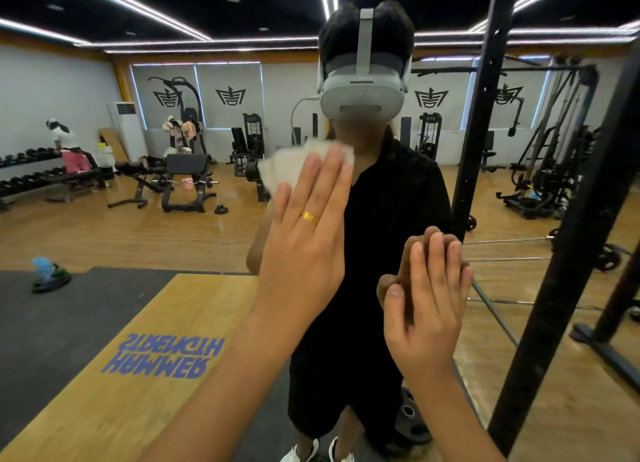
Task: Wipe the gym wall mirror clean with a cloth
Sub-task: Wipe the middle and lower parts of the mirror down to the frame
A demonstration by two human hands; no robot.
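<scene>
Pressing with straight fingers held close together, the left hand [304, 239] pins a cloth [291, 165] flat against the mirror [138, 226]. The cloth sits under the fingertips and sticks out above and to the left of them. It is pale, off-white and soft-looking, with crumpled, slightly blurred edges. A plain gold ring [310, 216] circles one finger of this hand. Lower and to the right, the right hand [429, 298] lies with its palm flat on the glass, fingers straight and together, holding nothing, and its fingertips meet their own reflection. The mirror is smooth and fills most of the head camera's view. It reflects a person in loose black clothes wearing a grey-white headset [362, 90], a warm wooden floor, a wooden lifting platform [145, 323] with reversed blue lettering edged by dark rubber matting, padded black benches and a dumbbell rack. A matte black steel post [568, 253] with a row of holes rises at the right.
</scene>
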